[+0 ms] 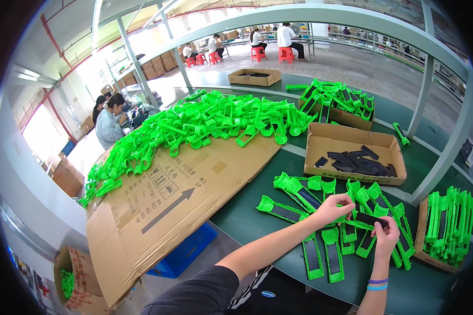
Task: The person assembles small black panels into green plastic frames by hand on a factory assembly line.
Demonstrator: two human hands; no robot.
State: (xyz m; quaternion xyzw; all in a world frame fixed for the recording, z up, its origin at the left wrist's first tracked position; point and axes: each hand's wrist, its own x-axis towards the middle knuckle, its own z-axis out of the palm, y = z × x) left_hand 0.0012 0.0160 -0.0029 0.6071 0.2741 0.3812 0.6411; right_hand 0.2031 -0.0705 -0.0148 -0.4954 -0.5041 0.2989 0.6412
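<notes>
My left hand (335, 209) is closed, its fingertips pinched at the near end of a thin black strip; what exactly they grip I cannot make out. Thumb and fingers of my right hand (386, 235) pinch the other end of that black strip (371, 218). Just under the strip and between the hands runs a narrow green plastic edge. Below and around both hands lie several long green plastic housings (333, 254), many with a black strip set in their length. Beyond the hands, an open cardboard tray (352, 178) holds loose black strips (352, 159).
A big heap of green plastic parts (215, 118) lies on a cardboard sheet (194, 197) at left. A box of stacked green parts (449, 226) stands at right, another green-filled box (346, 116) behind. A metal frame post (446, 152) rises at the right.
</notes>
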